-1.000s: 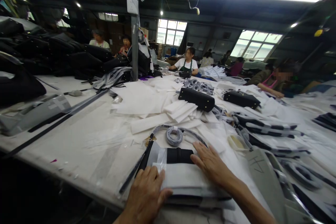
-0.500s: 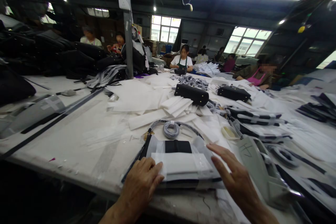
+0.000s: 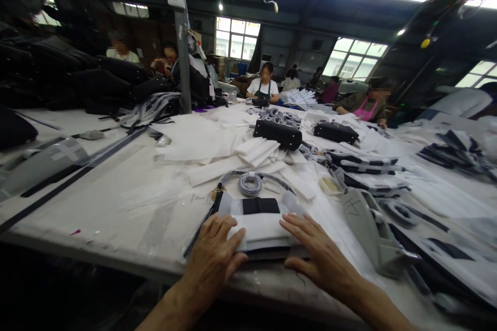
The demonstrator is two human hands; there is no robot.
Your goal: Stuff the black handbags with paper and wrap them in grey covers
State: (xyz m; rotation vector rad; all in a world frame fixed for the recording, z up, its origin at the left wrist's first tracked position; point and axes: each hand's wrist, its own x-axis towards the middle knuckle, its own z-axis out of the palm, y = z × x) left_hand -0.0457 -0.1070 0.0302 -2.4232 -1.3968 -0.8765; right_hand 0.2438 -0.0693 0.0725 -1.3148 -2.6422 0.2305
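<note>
A black handbag lies flat at the table's near edge, partly covered by white foam sheet and clear tape or film. My left hand rests on its left side with the fingers apart. On the right side, my right hand lies with fingers stretched out over the white covering. Neither hand grasps anything. The wrapped handle curves out beyond the bag. Inside that curve sits a coiled grey wrapped strap. Both hands hide the bag's side edges.
A grey tape dispenser stands right of my right hand. White sheets lie ahead, with two black bags beyond. Flat wrapped bags are stacked at right. A metal post rises at the far side; several co-workers sit beyond.
My right hand has come down and leftward onto the bag's right side. My left hand stays on the left side with its thumb shifted slightly. The camera view has turned a little right.
</note>
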